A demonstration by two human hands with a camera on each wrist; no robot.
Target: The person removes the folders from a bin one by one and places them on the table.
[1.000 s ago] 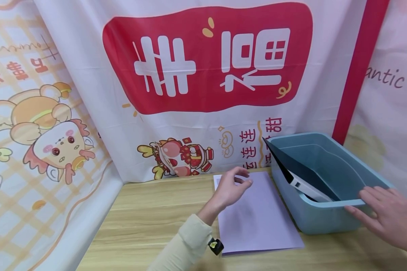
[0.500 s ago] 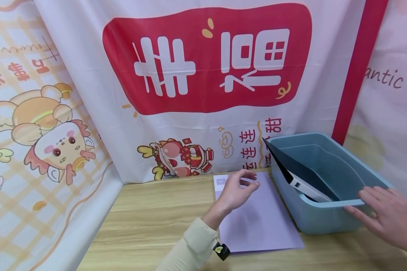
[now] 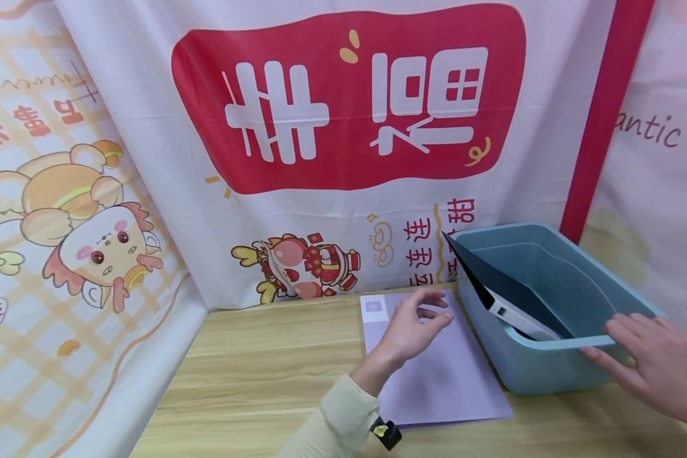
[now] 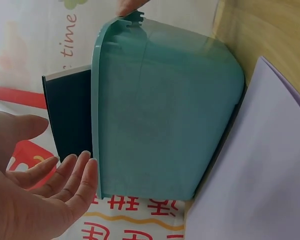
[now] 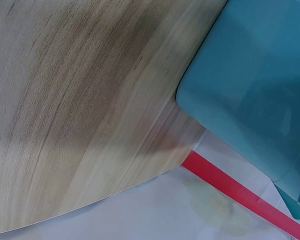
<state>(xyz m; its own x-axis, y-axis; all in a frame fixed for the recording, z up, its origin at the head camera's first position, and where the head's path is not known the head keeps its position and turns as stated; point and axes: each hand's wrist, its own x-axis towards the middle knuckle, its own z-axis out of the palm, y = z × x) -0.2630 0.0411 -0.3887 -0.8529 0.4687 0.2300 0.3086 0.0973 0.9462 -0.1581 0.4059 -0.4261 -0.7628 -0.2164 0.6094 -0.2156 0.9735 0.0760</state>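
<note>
A light purple folder (image 3: pixel 446 388) with a white label at its far left corner lies flat on the table. Above it my left hand (image 3: pixel 415 331) hovers, fingers loosely bent and holding nothing. To the right stands a blue-green plastic bin (image 3: pixel 549 372), whose near right rim my right hand (image 3: pixel 655 366) grips. A dark, flat, binder-like thing (image 3: pixel 509 289) with a white edge leans in the bin and sticks out past its left rim. From the left wrist, the fingers of my left hand (image 4: pixel 45 200) show near that dark binder-like thing (image 4: pixel 70 112), apparently not touching it.
The wood-grain table (image 3: pixel 252 375) meets a white printed cloth (image 3: pixel 298 216) hanging behind it. Another printed cloth (image 3: pixel 91 318) hangs on the left, and a pale one (image 3: pixel 664 210) closes off the right side behind the bin.
My left hand has drifted right and slightly toward me above the purple folder, uncovering its white label. My right hand, the bin and the dark thing stay put.
</note>
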